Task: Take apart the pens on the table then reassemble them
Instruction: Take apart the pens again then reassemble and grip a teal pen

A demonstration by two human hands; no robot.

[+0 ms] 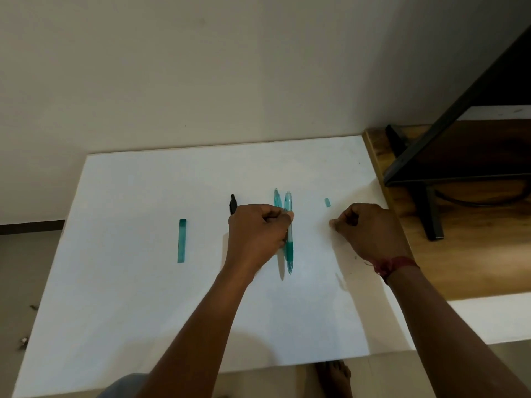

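A: While the fingers (283, 218) of the left hand (258, 234) curl round the teal pen (288, 239), thumb and forefinger pinching its upper barrel, where would you grip to open it?

B: On the darker grip sleeve near the tip. It looks rubbery, so it should not slip. The clear barrel above is smooth, hard plastic, probably slick, and light enough for two fingers. I would twist gently, since thin threads may crack.

A: And the right hand (365, 228)?

B: Its fingers are curled with the tips drawn together just above the table (143, 282). I cannot tell whether they pinch something tiny.

A: What else lies about?

B: A second teal pen (276, 198) lies just left of the held one, half hidden by the hand. A black pen (232, 203) pokes out beyond the knuckles. At the left, well apart, lies a flat-ended teal tube (181, 241), stiff and translucent. To the far right is a small teal bit (327, 202), easy to lose. All of it rests on the table's smooth white top, where round parts could roll.
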